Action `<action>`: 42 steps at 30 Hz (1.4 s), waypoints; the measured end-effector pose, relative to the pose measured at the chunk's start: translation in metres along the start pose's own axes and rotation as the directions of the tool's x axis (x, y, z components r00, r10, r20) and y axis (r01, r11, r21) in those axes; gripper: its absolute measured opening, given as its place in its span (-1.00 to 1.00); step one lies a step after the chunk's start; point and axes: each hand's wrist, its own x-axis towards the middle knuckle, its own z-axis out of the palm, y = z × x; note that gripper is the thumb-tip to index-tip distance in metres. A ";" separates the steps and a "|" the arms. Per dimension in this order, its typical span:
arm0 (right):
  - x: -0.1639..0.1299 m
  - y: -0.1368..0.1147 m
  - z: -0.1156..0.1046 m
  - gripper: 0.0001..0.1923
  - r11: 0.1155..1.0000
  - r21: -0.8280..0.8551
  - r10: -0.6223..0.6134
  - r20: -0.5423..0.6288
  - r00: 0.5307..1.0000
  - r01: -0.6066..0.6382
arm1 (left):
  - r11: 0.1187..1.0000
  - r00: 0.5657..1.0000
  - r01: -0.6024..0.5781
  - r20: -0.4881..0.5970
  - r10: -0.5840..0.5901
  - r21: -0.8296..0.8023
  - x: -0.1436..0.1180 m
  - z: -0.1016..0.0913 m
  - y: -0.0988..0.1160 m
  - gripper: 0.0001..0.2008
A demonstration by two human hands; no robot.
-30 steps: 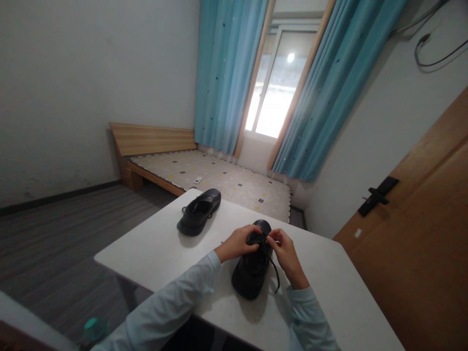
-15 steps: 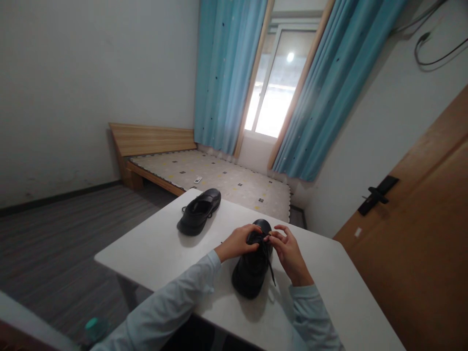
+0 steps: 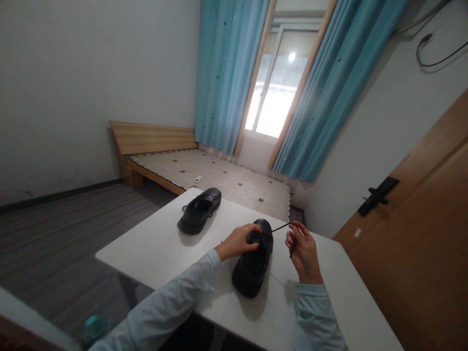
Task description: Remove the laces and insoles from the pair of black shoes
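A black lace-up shoe (image 3: 252, 265) stands on the white table (image 3: 157, 248) in front of me, toe pointing away. My left hand (image 3: 238, 241) rests on its laced top and pins it down. To the right of the shoe, my right hand (image 3: 302, 249) pinches the black shoelace (image 3: 281, 227), which runs taut from the shoe's top to my fingers. A second black shoe (image 3: 199, 210) lies farther back on the left of the table, untouched.
Beyond the table is a low wooden bed (image 3: 204, 175) with a patterned mattress, under a window with blue curtains (image 3: 226, 73). A wooden door (image 3: 420, 234) with a black handle stands on the right. A teal-capped bottle (image 3: 93, 327) sits on the floor at lower left.
My right hand has moved away from the shoe's top to the right, drawing the lace out taut. My left hand has stayed on the shoe.
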 end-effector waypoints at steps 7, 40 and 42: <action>0.000 -0.001 -0.005 -0.77 0.977 -0.192 -0.107 -0.035 0.994 0.098 | 1.000 1.000 0.000 0.016 0.000 -0.008 0.001 0.000 0.000 -0.60; 0.000 0.052 -0.015 -0.35 0.436 -0.830 0.043 0.405 0.913 0.348 | 0.980 0.990 0.120 -0.088 -0.107 0.162 0.013 0.007 0.008 -0.95; 0.001 0.053 -0.016 -0.35 0.436 -0.832 0.045 0.403 0.914 0.345 | 0.977 0.990 0.131 -0.077 -0.119 0.169 0.013 0.007 0.011 -0.96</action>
